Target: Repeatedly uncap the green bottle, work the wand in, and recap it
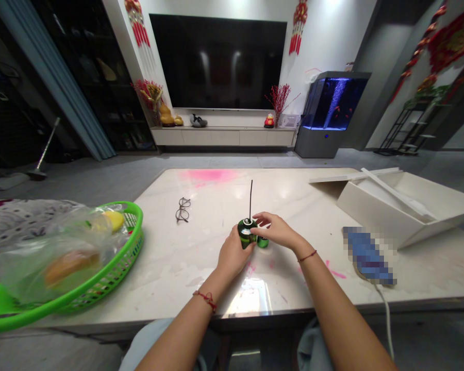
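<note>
In the head view, a small round dark-green glass bottle is on the white table in front of me. One thin black stick rises almost upright from its pale-rimmed mouth. My left hand is wrapped around the bottle's left and front side. At the bottle's upper right, my right hand has its fingers apart by the neck and the stick; whether a fingertip touches the glass, I cannot tell. Under the right fingers, beside the bottle, sits a small shiny green object, partly covered.
A green plastic basket with bagged items stands at the left. Folded eyeglasses lie beyond my left hand. To the right are an opened white box and a blurred-out blue device with a white cable. Pink stains mark the table.
</note>
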### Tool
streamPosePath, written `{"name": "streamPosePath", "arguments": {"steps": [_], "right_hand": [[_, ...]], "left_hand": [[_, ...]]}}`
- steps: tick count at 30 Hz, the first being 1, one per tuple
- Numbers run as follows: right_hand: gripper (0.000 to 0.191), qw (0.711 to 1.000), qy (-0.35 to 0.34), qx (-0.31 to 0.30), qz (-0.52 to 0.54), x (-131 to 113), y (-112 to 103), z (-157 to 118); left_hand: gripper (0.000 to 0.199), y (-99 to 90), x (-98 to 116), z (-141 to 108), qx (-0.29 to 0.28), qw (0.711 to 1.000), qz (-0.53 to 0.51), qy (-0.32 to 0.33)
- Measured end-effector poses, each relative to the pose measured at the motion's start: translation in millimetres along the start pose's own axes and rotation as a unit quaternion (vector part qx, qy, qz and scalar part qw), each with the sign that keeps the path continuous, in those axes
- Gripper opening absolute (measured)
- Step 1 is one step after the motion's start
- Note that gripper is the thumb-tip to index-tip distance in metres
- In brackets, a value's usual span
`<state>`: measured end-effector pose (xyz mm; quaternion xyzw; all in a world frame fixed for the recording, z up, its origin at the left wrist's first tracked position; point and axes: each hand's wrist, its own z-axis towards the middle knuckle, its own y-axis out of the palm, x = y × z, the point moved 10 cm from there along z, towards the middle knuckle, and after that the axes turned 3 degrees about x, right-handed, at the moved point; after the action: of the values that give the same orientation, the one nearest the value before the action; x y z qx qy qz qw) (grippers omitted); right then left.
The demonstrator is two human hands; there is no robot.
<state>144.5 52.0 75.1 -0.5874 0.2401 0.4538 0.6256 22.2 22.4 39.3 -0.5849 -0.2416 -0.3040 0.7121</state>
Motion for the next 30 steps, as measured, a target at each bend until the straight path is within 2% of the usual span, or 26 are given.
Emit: {"name": "streamPosePath", "arguments": {"steps": [4, 11, 18, 24, 30], "right_hand": [[0.044, 1.000, -0.014, 0.003, 0.005, 3, 10, 1], [0.043, 1.000, -0.013, 0.023, -0.001, 4, 13, 2], [0.033, 0.998, -0.017, 0.061, -0.011, 6, 15, 6], [0.029, 0.997, -0.026, 0.067, -0.022, 5, 15, 7], [0.030, 0.997, -0.032, 0.068, -0.008, 6, 15, 8]], "left_hand": [[0.052, -0.4, 2, 0, 0.002, 1.000, -0.002, 0.009], [0.052, 0.0, 1, 0, 0.003, 1.000, -0.003, 0.015], [0.053, 1.7, -2, 0, -0.007, 1.000, 0.001, 0.006], [0.054, 1.9, -3, 1, -0.015, 1.000, 0.005, -0.002], [0.055, 1.6, -5, 4, -0.060, 0.997, 0.037, 0.004]]}}
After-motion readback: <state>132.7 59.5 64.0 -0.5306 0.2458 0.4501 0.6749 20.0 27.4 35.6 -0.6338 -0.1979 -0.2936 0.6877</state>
